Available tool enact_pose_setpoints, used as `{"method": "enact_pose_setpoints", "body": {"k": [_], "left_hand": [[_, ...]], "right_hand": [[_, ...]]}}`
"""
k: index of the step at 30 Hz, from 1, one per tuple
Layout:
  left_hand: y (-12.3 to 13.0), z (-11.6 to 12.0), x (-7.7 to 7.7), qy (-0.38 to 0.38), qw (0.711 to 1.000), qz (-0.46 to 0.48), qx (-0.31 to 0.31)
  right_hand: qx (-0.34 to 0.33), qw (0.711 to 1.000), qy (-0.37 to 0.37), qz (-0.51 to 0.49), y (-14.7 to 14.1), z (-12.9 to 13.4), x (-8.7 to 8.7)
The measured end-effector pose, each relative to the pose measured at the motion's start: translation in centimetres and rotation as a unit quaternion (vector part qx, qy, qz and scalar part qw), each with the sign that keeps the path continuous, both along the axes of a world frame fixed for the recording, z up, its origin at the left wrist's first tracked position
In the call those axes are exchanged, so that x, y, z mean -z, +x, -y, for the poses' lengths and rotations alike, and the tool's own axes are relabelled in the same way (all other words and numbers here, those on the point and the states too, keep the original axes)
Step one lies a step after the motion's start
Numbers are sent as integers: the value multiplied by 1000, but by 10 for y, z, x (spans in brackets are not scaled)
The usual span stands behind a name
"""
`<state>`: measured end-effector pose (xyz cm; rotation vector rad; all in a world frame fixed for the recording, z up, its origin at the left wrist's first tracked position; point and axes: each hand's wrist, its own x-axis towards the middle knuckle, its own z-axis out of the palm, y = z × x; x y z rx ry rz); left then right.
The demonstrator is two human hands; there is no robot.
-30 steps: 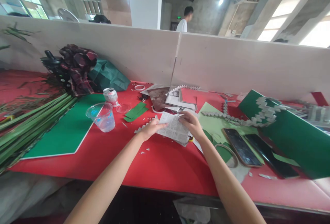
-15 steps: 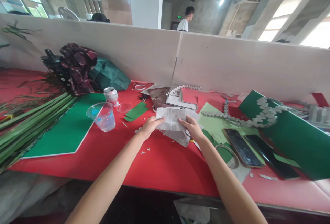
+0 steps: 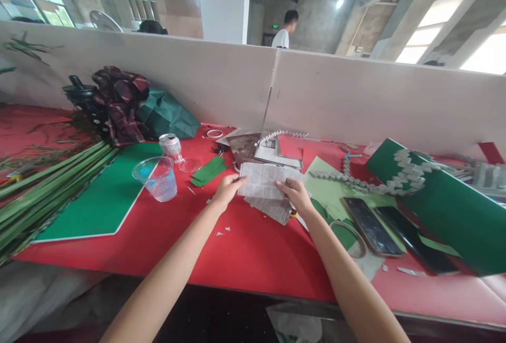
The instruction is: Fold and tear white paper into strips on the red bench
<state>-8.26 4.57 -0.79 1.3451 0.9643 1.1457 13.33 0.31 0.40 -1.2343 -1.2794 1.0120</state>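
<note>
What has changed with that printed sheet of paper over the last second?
Both hands, the left hand and the right hand, have lifted one printed sheet off the stack of sheets and now hold it up by its two ends. The stack stayed on the red table; the plastic cup, the can and the two phones have not moved.

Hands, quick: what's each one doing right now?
Left hand: closed on the left edge of the newspaper piece, lifted off the table.
Right hand: closed on its right edge.
</note>
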Motion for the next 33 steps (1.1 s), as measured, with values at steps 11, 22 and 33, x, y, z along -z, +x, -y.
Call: {"method": "enact_pose_setpoints", "body": {"k": [11, 22, 33], "left_hand": [[0, 0, -4, -30, 998, 3, -60], [3, 2, 2, -73, 996, 22, 40], [2, 10, -10, 142, 975, -76, -151]], "right_hand": [[9, 1000, -12, 9, 5, -5, 8], [247, 952, 91, -158, 41, -15, 8], [62, 991, 65, -101, 19, -5, -4]]}}
